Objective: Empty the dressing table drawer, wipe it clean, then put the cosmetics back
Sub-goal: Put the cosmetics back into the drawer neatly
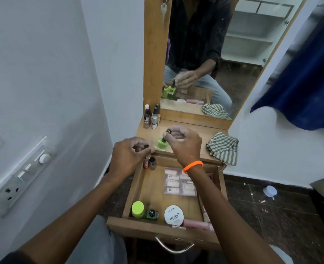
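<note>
The right hand (184, 143), an orange band on its wrist, pinches the dark cap of a green nail polish bottle (162, 143) that sits on or just above the tabletop (195, 130) near its front edge, left of the middle. The left hand (127, 155) is curled over the front-left corner of the tabletop with something small and dark at its fingertips, though motion blur makes it hard to tell what, or how firmly it is held. A cluster of small bottles (151, 117) stands in the back-left corner against the mirror (205, 54), and a checked cloth (223, 148) lies bunched at the right edge, drooping over it. Below, the drawer (157, 227) is pulled out: two small bottles (149, 162) in its back-left corner, a pack of pale tubes (179, 183) toward the back right, a lime-capped container (137, 208), a dark green bottle (152, 214) and a white nail polish remover tub (174, 215) along the front wall, and a pink tube (197, 224) in the front-right corner.
</note>
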